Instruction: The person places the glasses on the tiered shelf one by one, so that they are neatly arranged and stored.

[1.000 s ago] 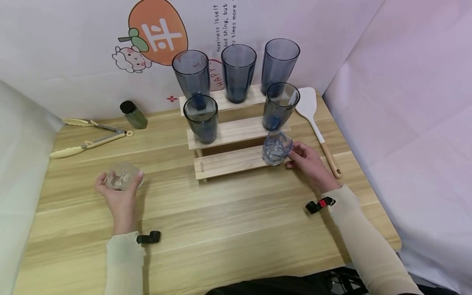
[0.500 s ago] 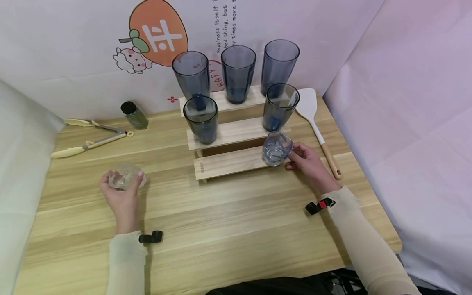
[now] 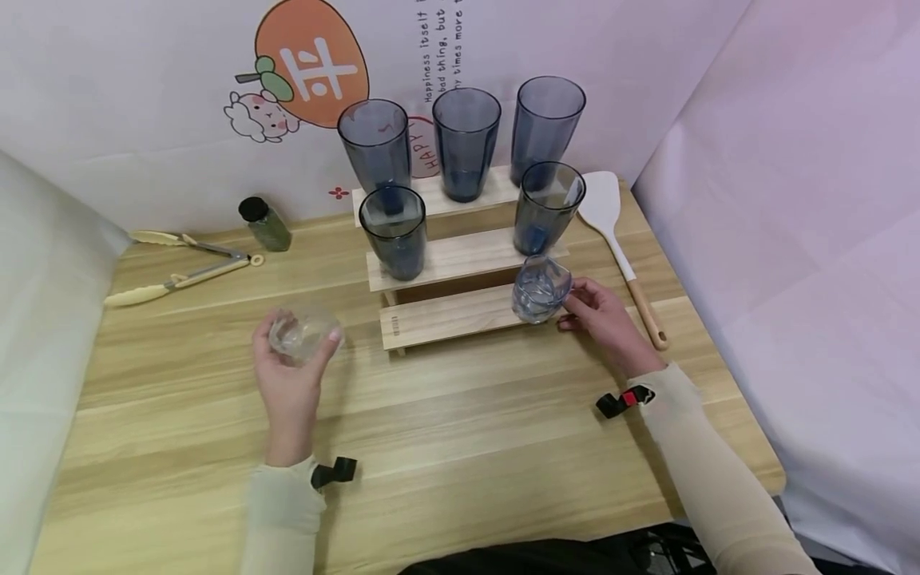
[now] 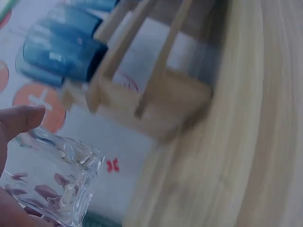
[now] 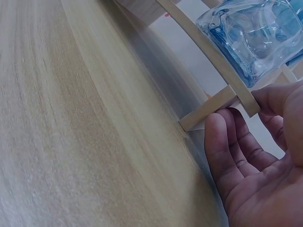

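Note:
My left hand (image 3: 291,391) grips a small clear glass (image 3: 305,335), thumb and fingers on its sides, left of the wooden stepped rack (image 3: 449,319). In the left wrist view the same glass (image 4: 57,175) appears tilted, and the rack is blurred. At the right end of the rack's lowest step, my right hand (image 3: 600,319) holds the board's edge, with fingers curled beneath it in the right wrist view. Beside that hand a bluish short glass (image 3: 539,291) stands on the lowest step. Tall dark-blue glasses stand behind, including a front-left tumbler (image 3: 395,239) on the middle step.
Three tall tumblers line the top step, among them a middle tumbler (image 3: 465,144). A white spatula (image 3: 621,247) lies right of the rack. Far left are tongs (image 3: 187,271) and a black-capped jar (image 3: 266,225). A printed cloth (image 3: 172,96) hangs behind the table.
My left hand has moved right with the clear glass, mostly in the last half second. My right hand and the bluish glass stay where they were.

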{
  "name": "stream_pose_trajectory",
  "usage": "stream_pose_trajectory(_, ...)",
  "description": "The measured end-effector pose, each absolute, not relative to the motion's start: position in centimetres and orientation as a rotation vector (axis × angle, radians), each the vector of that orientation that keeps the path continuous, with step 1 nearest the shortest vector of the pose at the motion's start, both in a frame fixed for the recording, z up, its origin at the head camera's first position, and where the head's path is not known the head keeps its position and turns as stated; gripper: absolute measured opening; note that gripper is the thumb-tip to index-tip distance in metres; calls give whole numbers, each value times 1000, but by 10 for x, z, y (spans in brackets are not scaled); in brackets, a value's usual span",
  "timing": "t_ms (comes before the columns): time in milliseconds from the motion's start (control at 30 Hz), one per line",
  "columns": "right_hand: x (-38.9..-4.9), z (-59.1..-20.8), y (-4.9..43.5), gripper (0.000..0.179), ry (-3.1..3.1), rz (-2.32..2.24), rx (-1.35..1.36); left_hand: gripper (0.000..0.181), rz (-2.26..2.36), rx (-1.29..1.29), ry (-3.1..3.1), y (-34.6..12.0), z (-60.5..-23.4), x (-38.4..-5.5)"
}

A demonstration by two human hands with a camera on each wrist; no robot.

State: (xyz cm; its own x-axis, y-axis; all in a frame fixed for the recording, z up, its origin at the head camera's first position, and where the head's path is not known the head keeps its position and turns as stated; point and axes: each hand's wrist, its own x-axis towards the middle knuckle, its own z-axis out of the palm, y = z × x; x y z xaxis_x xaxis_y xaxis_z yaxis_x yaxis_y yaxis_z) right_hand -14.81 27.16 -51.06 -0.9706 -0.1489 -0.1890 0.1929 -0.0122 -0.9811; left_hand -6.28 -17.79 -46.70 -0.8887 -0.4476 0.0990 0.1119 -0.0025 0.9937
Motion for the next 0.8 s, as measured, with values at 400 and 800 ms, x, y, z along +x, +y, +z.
stream_pose_trajectory(400,-148,-513,275,15,2003,-2124,23,81,-1978,83,-1986,-101,-460,-72)
stream_pose_trajectory(800,-148,-514,274,18,1996,-2128,17,84,-1918,29,-2041,-67,-474,-85)
